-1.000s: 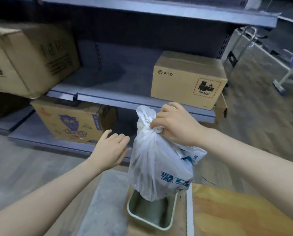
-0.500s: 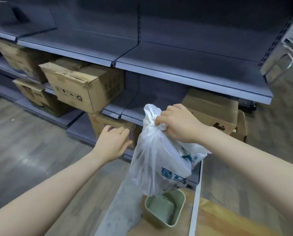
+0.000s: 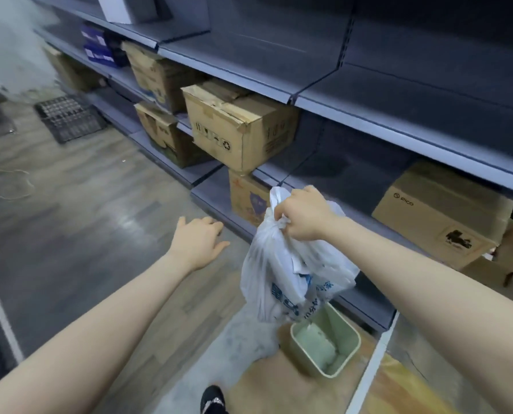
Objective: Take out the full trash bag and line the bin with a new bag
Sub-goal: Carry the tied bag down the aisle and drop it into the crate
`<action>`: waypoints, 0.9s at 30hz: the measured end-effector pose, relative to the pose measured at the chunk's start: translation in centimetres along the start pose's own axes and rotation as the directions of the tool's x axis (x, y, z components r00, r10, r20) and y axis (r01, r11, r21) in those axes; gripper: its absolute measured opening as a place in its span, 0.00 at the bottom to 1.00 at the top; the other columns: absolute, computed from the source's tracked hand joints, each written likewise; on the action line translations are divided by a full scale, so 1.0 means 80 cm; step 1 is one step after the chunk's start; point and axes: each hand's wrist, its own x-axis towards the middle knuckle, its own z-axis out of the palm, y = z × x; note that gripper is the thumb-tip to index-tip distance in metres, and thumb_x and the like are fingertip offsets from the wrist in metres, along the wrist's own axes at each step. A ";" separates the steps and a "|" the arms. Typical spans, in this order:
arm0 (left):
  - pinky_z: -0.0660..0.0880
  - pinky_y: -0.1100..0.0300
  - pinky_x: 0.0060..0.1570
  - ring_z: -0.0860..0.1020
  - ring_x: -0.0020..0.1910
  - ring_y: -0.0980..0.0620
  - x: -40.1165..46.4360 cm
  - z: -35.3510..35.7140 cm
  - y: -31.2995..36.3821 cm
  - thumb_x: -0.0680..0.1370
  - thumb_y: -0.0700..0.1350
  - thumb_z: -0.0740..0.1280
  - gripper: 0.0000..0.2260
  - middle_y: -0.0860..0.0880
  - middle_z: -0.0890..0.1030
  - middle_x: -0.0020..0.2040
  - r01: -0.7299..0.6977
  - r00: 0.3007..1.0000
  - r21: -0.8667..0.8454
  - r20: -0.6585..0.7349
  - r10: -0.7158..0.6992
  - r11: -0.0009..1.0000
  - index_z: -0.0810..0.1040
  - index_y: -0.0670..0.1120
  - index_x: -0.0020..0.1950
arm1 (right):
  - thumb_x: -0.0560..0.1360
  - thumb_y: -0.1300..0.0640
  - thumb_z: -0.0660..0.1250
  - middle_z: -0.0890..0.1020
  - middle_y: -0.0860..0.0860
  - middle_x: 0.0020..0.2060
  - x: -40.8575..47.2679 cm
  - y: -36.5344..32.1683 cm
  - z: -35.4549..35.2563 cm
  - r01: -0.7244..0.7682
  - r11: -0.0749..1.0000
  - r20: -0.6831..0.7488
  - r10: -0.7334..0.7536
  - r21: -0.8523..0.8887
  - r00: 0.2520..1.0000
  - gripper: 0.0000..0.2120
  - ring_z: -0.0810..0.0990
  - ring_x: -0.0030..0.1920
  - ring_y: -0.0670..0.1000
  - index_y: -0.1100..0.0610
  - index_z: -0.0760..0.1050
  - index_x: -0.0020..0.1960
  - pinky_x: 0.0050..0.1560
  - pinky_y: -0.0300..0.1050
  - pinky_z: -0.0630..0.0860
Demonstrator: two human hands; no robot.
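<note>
A full white trash bag [image 3: 291, 273] with blue print hangs in the air, gathered at its neck. My right hand [image 3: 304, 215] is shut on that neck. Below and slightly right of the bag stands a small pale green bin [image 3: 325, 343] on the floor, with something pale at its bottom. My left hand [image 3: 197, 242] hovers to the left of the bag, apart from it, fingers spread and holding nothing.
Grey metal shelving [image 3: 368, 115] runs along the right, holding several cardboard boxes [image 3: 237, 127] and a PICO box [image 3: 440, 213]. A black crate [image 3: 70, 118] lies on the wooden floor far left. My black shoe [image 3: 213, 400] shows at the bottom edge.
The view has swung left and back, showing more shelving and floor. The bag has stayed lifted clear above the bin; my left hand has drawn away from the bag to the left.
</note>
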 end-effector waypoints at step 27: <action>0.63 0.46 0.64 0.76 0.58 0.45 0.058 0.066 -0.377 0.79 0.55 0.60 0.13 0.46 0.78 0.56 0.485 0.848 -0.050 0.273 -0.455 0.873 0.76 0.47 0.53 | 0.67 0.51 0.69 0.85 0.51 0.44 0.415 -0.197 0.047 0.079 0.985 0.113 -0.096 0.151 0.989 0.11 0.78 0.51 0.53 0.56 0.83 0.45 0.39 0.42 0.68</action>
